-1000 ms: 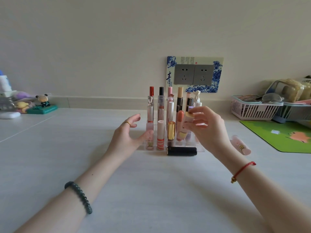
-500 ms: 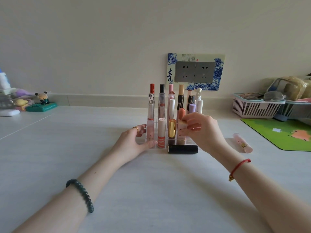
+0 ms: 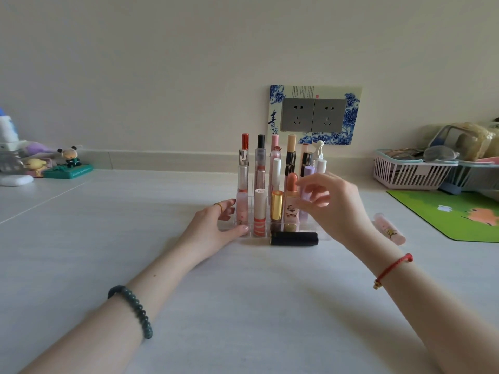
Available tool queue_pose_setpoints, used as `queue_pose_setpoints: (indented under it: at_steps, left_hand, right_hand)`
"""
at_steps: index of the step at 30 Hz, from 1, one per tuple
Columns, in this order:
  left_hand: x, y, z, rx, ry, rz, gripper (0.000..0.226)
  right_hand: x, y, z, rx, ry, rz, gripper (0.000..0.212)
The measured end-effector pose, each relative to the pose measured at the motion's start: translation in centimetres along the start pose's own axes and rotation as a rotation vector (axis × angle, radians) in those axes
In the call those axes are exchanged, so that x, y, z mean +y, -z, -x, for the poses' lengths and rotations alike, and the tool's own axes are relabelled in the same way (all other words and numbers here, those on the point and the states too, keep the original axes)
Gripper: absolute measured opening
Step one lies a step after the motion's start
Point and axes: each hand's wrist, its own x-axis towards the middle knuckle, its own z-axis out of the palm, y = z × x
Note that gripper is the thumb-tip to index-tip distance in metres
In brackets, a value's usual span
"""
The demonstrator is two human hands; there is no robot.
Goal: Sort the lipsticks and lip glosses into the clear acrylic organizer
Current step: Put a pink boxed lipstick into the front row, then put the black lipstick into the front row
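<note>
The clear acrylic organizer (image 3: 251, 234) stands mid-table, packed with several upright lipsticks and lip glosses. A peach-capped pink lip gloss (image 3: 291, 203) stands in its front row. My right hand (image 3: 334, 211) hovers just right of that tube with fingers loosely spread, gripping nothing. My left hand (image 3: 213, 225) rests against the organizer's left front corner, thumb on the front edge. A black lipstick (image 3: 294, 238) lies on its side in front of the organizer. A pale pink lip gloss (image 3: 389, 228) lies on the table right of my right hand.
A pink basket (image 3: 405, 174) and a blue one with pouches stand at the back right. A green mat (image 3: 453, 214) lies in front of them. Small figurines (image 3: 67, 163) sit at the back left. A wall socket (image 3: 313, 116) is behind the organizer.
My right hand lowered the peach-capped lip gloss into a front slot and loosened its fingers off it. My left hand moved in against the organizer's left side.
</note>
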Motion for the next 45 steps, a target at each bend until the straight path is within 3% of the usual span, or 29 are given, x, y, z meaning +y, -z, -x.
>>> queue_pose_setpoints:
  at_steps: [3,7,10,13,18,23,28,34,40,45]
  left_hand:
    - [0.0,0.1,0.1,-0.002,-0.001,-0.012,0.066]
    - [0.2,0.2,0.3,-0.015,0.008,0.007,0.067]
    - [0.2,0.3,0.3,-0.012,0.008,0.001,0.068]
    - [0.3,0.2,0.3,0.012,0.016,0.0,0.063]
    - [0.4,0.8,0.6,0.131,0.043,-0.02,0.027]
    - [1.1,0.7,1.2,0.18,-0.028,-0.029,0.033]
    - [2.8,0.1,2.2,0.004,-0.188,0.072,0.017]
    - [4.2,-1.3,2.8,-0.239,-0.219,0.083,0.03]
    - [4.3,-1.7,2.7,-0.185,-0.178,0.309,0.031]
    - [4.5,-2.1,2.6,-0.196,-0.177,0.412,0.026]
  right_hand:
    - [-0.8,1.6,0.2,-0.039,0.106,0.035,0.016]
    - [-0.4,2.4,0.7,-0.406,0.039,0.241,0.018]
    - [0.2,1.8,1.0,-0.531,-0.019,0.373,0.026]
    - [0.7,1.4,1.2,-0.546,-0.039,0.378,0.029]
    - [0.9,1.3,1.2,-0.573,-0.053,0.396,0.029]
    - [0.4,1.7,1.3,-0.614,-0.025,0.417,0.024]
    - [-0.4,2.2,1.4,-0.639,0.011,0.372,0.016]
    - [-1.4,2.7,1.0,-0.51,0.093,0.109,0.014]
    - [-1.8,2.3,1.0,-0.37,0.031,-0.172,0.021]
    - [-1.5,2.0,1.0,-0.389,-0.163,-0.372,0.029]
